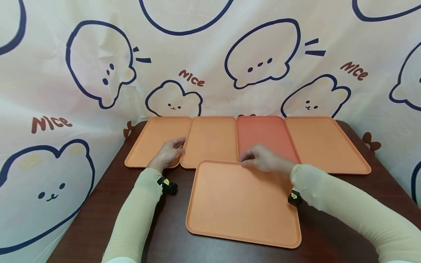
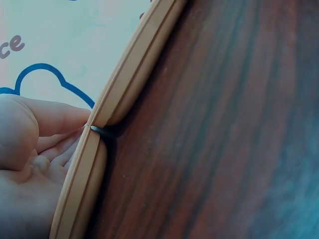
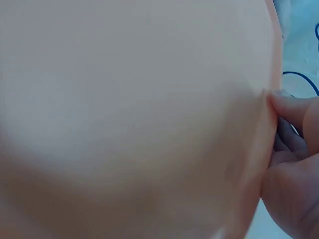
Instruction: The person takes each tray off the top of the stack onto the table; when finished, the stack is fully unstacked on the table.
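Observation:
Four rectangular trays make a row along the back of the table: an orange tray [image 1: 161,138] at far left, a second orange tray [image 1: 212,142], a red tray [image 1: 266,131] and another orange tray [image 1: 325,146]. My left hand [image 1: 167,153] hovers over or rests at the seam of the two left trays; in the left wrist view its fingertip [image 2: 79,118] meets their rims. In front of the row lies a turned orange tray [image 1: 241,204]. My right hand [image 1: 264,159] pinches its far rim, thumb inside, other fingers behind it, as the right wrist view shows.
Dark brown wood tabletop [image 1: 164,237] shows in front of the row and around the front tray. A pale curtain [image 1: 210,51] with bear drawings hangs behind and beside the table. Each wrist carries a small black camera [image 1: 169,186].

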Tool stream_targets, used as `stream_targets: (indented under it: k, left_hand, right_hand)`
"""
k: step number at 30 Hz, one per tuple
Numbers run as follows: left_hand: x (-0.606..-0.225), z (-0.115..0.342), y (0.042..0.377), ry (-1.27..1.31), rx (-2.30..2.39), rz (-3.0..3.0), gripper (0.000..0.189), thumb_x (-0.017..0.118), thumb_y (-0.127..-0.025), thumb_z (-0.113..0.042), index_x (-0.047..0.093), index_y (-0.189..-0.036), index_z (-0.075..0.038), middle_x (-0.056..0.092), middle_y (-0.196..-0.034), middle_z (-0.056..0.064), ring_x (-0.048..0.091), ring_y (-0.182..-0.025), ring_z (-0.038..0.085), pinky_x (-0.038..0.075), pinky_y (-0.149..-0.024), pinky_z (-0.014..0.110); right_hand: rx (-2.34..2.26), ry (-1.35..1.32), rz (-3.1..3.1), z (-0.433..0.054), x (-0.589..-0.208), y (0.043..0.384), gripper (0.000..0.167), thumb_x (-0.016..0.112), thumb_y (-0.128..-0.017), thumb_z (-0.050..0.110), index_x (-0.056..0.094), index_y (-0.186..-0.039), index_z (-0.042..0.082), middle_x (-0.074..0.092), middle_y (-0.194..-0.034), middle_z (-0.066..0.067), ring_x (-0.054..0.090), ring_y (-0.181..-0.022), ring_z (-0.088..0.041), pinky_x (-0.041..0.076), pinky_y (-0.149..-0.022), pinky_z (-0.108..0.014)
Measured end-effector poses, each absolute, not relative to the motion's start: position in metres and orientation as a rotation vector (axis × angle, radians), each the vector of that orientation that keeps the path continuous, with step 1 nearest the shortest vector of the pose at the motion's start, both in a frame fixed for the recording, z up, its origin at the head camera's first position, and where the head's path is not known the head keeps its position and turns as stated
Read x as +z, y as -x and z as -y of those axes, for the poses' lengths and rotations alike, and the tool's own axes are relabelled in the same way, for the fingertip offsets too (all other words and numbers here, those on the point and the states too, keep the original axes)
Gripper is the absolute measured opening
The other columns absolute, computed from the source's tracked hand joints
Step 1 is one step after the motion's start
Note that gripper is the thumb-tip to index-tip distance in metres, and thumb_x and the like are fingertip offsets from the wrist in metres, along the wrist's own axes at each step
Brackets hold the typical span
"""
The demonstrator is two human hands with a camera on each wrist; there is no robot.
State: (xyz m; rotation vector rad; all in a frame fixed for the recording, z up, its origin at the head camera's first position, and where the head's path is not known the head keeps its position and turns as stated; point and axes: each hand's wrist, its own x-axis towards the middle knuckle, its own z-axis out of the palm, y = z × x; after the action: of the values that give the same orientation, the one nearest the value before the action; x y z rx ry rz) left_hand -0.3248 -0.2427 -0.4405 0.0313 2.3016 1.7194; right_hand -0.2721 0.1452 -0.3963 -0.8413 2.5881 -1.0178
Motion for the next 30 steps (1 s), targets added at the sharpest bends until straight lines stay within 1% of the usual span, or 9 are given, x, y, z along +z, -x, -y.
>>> stream_targets:
  k: [4, 8, 11, 16, 22, 26, 30]
  left_hand:
    - [-0.442, 0.243, 0.325, -0.026, 1.731, -2.292, 0.066, 0.053, -0.108, 0.005, 0.031, -0.170, -0.004, 0.028, -0.179, 0.013, 0.024, -0.168, 0.029, 0.031, -0.133, 0.046]
    - [-0.443, 0.241, 0.326, -0.018, 1.734, -2.296, 0.065, 0.053, -0.108, 0.004, 0.032, -0.170, -0.005, 0.029, -0.179, 0.012, 0.025, -0.167, 0.028, 0.031, -0.133, 0.045]
    - [-0.443, 0.240, 0.325, -0.016, 1.724, -2.307, 0.065, 0.053, -0.109, 0.004, 0.032, -0.170, -0.005, 0.029, -0.179, 0.012, 0.025, -0.167, 0.028, 0.031, -0.133, 0.045]
    - [-0.443, 0.240, 0.326, -0.008, 1.719, -2.303, 0.065, 0.053, -0.109, 0.003, 0.032, -0.170, -0.005, 0.029, -0.179, 0.012, 0.025, -0.167, 0.027, 0.030, -0.133, 0.044]
    - [-0.442, 0.242, 0.327, -0.017, 1.701, -2.307, 0.065, 0.053, -0.110, 0.000, 0.030, -0.171, -0.007, 0.027, -0.180, 0.010, 0.024, -0.168, 0.027, 0.030, -0.133, 0.045]
    - [-0.441, 0.244, 0.326, -0.025, 1.684, -2.317, 0.066, 0.053, -0.110, -0.001, 0.030, -0.171, -0.008, 0.027, -0.180, 0.010, 0.023, -0.168, 0.027, 0.030, -0.133, 0.046]
    - [-0.440, 0.244, 0.325, -0.048, 1.643, -2.356, 0.064, 0.053, -0.110, -0.001, 0.030, -0.170, -0.005, 0.028, -0.179, 0.013, 0.024, -0.168, 0.029, 0.031, -0.133, 0.046]
  right_hand:
    - [-0.976, 0.869, -2.575, -0.140, -0.403, 0.266, 0.012, 0.075, -0.100, 0.007, 0.083, -0.109, 0.004, 0.083, -0.103, -0.004, 0.070, -0.094, -0.013, 0.059, -0.088, -0.032]
    - [-0.918, 0.920, -2.636, -0.135, -0.410, 0.260, 0.008, 0.076, -0.099, 0.005, 0.083, -0.104, 0.005, 0.081, -0.100, -0.004, 0.070, -0.094, -0.014, 0.059, -0.088, -0.033]
    - [-0.829, 0.940, -2.702, -0.134, -0.415, 0.258, 0.006, 0.077, -0.099, 0.007, 0.082, -0.102, 0.007, 0.078, -0.098, -0.001, 0.068, -0.093, -0.014, 0.058, -0.085, -0.033]
    - [-0.811, 0.909, -2.746, -0.132, -0.420, 0.257, 0.005, 0.078, -0.098, 0.008, 0.080, -0.103, 0.008, 0.075, -0.097, -0.001, 0.065, -0.090, -0.013, 0.056, -0.082, -0.032]
    - [-0.864, 0.847, -2.774, -0.130, -0.421, 0.262, 0.008, 0.084, -0.093, 0.009, 0.078, -0.098, 0.006, 0.074, -0.092, -0.003, 0.064, -0.084, -0.012, 0.055, -0.077, -0.029]
    - [-0.878, 0.796, -2.769, -0.128, -0.419, 0.264, 0.010, 0.085, -0.093, 0.014, 0.078, -0.096, 0.008, 0.074, -0.090, -0.002, 0.064, -0.082, -0.011, 0.054, -0.075, -0.028]
    - [-0.860, 0.817, -2.767, -0.127, -0.419, 0.264, 0.011, 0.085, -0.094, 0.017, 0.077, -0.096, 0.009, 0.074, -0.089, 0.000, 0.062, -0.080, -0.009, 0.053, -0.075, -0.027]
